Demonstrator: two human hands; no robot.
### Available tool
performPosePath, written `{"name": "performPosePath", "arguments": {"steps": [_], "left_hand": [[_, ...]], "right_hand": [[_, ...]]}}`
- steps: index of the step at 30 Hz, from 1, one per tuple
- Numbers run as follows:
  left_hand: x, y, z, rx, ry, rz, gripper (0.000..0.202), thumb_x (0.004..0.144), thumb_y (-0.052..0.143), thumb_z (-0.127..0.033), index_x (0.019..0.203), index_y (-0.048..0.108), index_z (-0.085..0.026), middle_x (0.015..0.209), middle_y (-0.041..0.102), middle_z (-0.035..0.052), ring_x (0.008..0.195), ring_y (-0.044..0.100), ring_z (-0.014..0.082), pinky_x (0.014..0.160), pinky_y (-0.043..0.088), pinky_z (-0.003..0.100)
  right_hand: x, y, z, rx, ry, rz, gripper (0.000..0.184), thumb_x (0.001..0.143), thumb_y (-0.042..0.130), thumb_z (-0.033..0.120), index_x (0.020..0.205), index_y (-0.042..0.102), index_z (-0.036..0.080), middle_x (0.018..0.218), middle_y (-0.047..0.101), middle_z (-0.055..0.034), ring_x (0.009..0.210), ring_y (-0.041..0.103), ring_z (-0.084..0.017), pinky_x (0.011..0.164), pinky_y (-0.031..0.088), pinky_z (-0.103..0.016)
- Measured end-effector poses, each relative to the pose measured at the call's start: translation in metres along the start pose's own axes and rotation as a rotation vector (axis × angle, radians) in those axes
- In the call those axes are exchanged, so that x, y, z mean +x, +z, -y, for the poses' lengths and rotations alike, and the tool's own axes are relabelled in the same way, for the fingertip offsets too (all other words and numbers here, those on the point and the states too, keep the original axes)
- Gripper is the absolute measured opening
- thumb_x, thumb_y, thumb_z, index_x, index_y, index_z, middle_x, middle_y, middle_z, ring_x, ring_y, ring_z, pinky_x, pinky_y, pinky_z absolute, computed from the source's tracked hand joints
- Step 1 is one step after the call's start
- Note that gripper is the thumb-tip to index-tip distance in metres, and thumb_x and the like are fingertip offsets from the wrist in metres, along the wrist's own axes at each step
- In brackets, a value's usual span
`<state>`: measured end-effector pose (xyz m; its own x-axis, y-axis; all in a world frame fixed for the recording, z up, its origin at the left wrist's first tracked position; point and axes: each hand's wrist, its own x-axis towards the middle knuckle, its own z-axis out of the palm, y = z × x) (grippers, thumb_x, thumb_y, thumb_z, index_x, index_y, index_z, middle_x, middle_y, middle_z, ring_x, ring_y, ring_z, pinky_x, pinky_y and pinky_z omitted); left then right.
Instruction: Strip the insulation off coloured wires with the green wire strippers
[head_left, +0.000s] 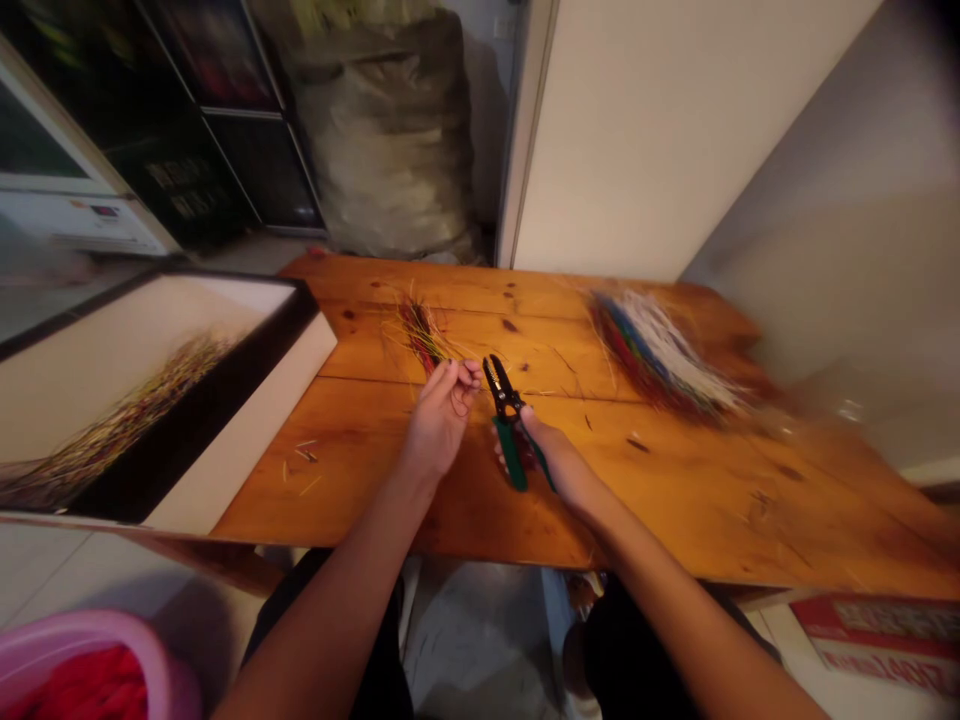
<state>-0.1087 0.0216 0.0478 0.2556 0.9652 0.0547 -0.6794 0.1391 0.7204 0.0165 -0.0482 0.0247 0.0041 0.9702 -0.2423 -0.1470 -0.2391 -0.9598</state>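
A bundle of thin coloured wires (421, 335) is poking out from the top of the left hand (441, 420), which is curled tight and pinching the bundle's lower end. Just beside it, the right hand (551, 452) is closing around the green handles of a pair of wire cutters (510, 425), with the black metal head pointing away from the person and nearly touching the left hand. Whether any wire is caught in the cutters cannot be told from this view.

Both hands are working above a wooden table (480, 300). Short wire scraps (304, 455) are lying on it to the left of the grip, and a large fan of red, blue and white wires (660, 355) is spreading across it to the right. Further left, a black-edged board (225, 340) is resting against the table's edge, with more wires lying across it. Beyond the table, a bulging sack (382, 150) is standing against the wall, and a white panel (652, 130) is rising to its right. Behind the person's arms and lower down, a pink basin (82, 660) is holding something red.
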Motion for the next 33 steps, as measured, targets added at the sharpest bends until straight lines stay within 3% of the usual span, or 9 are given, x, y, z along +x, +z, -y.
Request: {"name": "performPosePath", "arguments": {"steps": [7, 14, 20, 24, 28, 33], "left_hand": [[0.000, -0.001, 0.007, 0.064, -0.020, 0.016, 0.024, 0.084, 0.052, -0.022, 0.061, 0.054, -0.014, 0.081, 0.060, 0.0006, 0.073, 0.056, 0.0049, 0.075, 0.047, 0.017], [-0.002, 0.000, 0.009, 0.016, -0.028, 0.035, 0.026, 0.085, 0.047, -0.018, 0.060, 0.056, -0.014, 0.079, 0.060, 0.0008, 0.074, 0.057, 0.0043, 0.076, 0.046, 0.016], [-0.002, 0.000, 0.003, 0.026, -0.021, -0.027, 0.026, 0.085, 0.047, -0.018, 0.061, 0.056, -0.015, 0.078, 0.060, 0.0005, 0.072, 0.057, 0.0047, 0.077, 0.047, 0.018], [-0.005, 0.004, 0.002, 0.037, -0.049, -0.034, 0.029, 0.087, 0.045, -0.019, 0.060, 0.054, -0.015, 0.078, 0.060, 0.0004, 0.073, 0.058, 0.0051, 0.080, 0.047, 0.019], [-0.009, 0.015, 0.003, -0.033, -0.070, -0.022, 0.032, 0.089, 0.042, -0.019, 0.060, 0.052, -0.014, 0.080, 0.062, 0.0012, 0.085, 0.062, 0.0081, 0.084, 0.048, 0.020], [-0.011, 0.024, 0.001, -0.131, -0.095, -0.006, 0.028, 0.090, 0.044, -0.025, 0.066, 0.056, -0.017, 0.086, 0.065, 0.0007, 0.107, 0.057, 0.0130, 0.091, 0.046, 0.021]], "right_hand": [[-0.001, -0.003, 0.003, -0.203, -0.098, -0.060, 0.061, 0.078, 0.037, 0.069, 0.086, 0.063, 0.015, 0.070, 0.064, -0.0052, 0.063, 0.057, -0.016, 0.057, 0.041, -0.026], [0.001, -0.004, 0.000, -0.215, -0.131, -0.140, 0.056, 0.076, 0.039, 0.070, 0.074, 0.058, 0.017, 0.061, 0.057, -0.0011, 0.055, 0.053, -0.014, 0.055, 0.040, -0.027], [0.009, -0.023, 0.002, -0.153, -0.098, -0.206, 0.061, 0.072, 0.040, 0.074, 0.077, 0.058, 0.016, 0.062, 0.056, -0.0022, 0.053, 0.052, -0.013, 0.051, 0.042, -0.026], [-0.004, -0.033, 0.012, -0.166, -0.010, -0.141, 0.060, 0.072, 0.044, 0.071, 0.079, 0.062, 0.015, 0.070, 0.063, -0.0065, 0.061, 0.059, -0.017, 0.057, 0.046, -0.028], [-0.026, -0.039, 0.030, -0.116, 0.088, -0.022, 0.056, 0.083, 0.036, 0.063, 0.089, 0.063, 0.016, 0.081, 0.067, -0.0084, 0.076, 0.065, -0.020, 0.069, 0.050, -0.031], [-0.039, -0.041, 0.055, -0.112, 0.013, -0.076, 0.055, 0.081, 0.037, 0.066, 0.092, 0.063, 0.019, 0.087, 0.068, -0.0072, 0.084, 0.066, -0.021, 0.070, 0.053, -0.032]]}}
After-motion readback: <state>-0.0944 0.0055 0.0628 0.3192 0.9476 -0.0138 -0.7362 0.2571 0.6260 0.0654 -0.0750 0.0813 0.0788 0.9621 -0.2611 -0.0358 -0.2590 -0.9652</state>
